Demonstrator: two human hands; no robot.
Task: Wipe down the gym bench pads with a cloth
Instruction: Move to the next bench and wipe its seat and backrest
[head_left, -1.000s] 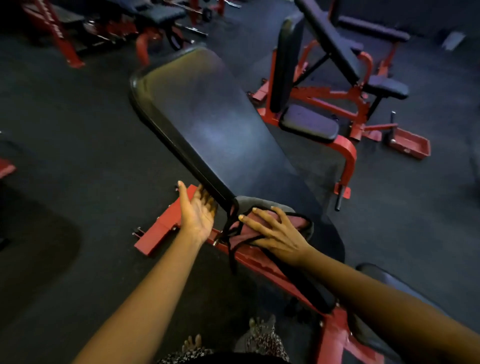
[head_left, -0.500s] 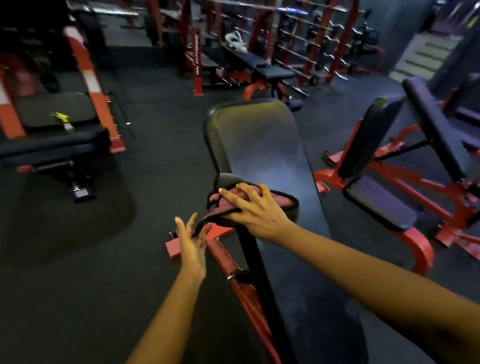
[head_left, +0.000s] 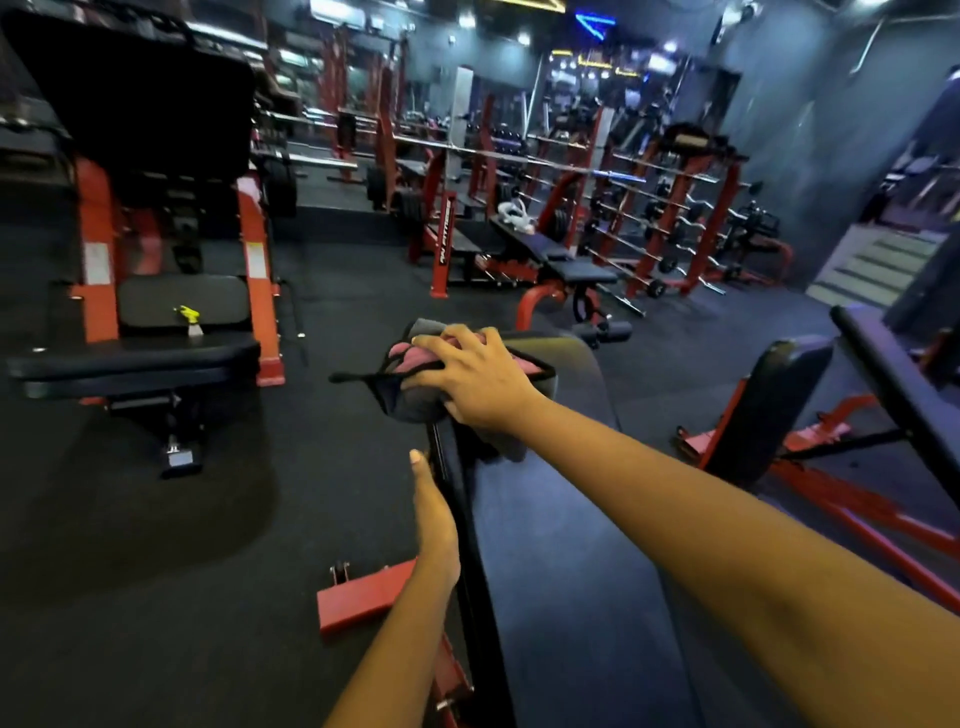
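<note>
spread right hand (head_left: 480, 387) presses bunched pink-grey cloth (head_left: 415, 401) on pad (head_left: 571, 571); left hand (head_left: 435, 519) flat.

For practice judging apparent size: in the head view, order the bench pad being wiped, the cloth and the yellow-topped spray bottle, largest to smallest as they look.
1. bench pad
2. cloth, partly covered by the right hand
3. spray bottle; it stands farther off, so its true size is unsure

Much of the cloth (head_left: 415, 405) hides under the fingers (head_left: 457, 353) of the right hand (head_left: 480, 387); the left hand (head_left: 435, 514) (seen edge-on) shows one fingertip (head_left: 417, 457), the rest unseen.
</note>
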